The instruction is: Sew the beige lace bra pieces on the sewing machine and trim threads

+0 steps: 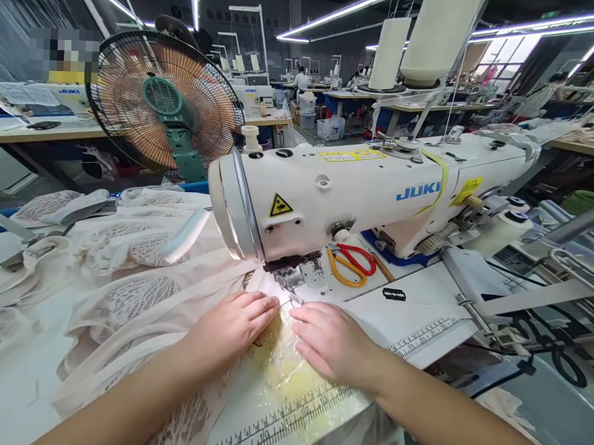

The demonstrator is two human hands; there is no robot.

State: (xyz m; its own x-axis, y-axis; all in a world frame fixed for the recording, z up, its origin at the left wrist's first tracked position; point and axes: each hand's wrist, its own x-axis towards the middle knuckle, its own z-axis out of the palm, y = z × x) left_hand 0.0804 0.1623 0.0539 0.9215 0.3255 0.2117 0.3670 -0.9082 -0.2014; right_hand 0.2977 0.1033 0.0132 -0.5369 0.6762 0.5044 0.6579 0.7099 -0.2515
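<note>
A white JUKI sewing machine [328, 191] stands in front of me, its head above the needle area. My left hand [243, 318] is closed on thin whitish fabric [274, 287] just in front of the presser foot, fingers together. Right of it, my right hand [334, 339] is closed, with its fingertips at a slim shiny metal piece [294, 297] by the foot; whether it grips this piece I cannot tell. Clear plastic film [283, 363] with a yellowish tint covers the table between the hands. Cream fabric with lace panels [140, 301] spreads out beside my left arm.
Red-and-orange-handled scissors [351, 264] and a black razor blade [394, 294] lie right of the needle area. A printed ruler [293, 412] runs along the front edge. Behind stand a large fan [164, 105] and thread cones [390, 53]. Metal rods [484, 322] jut in at right.
</note>
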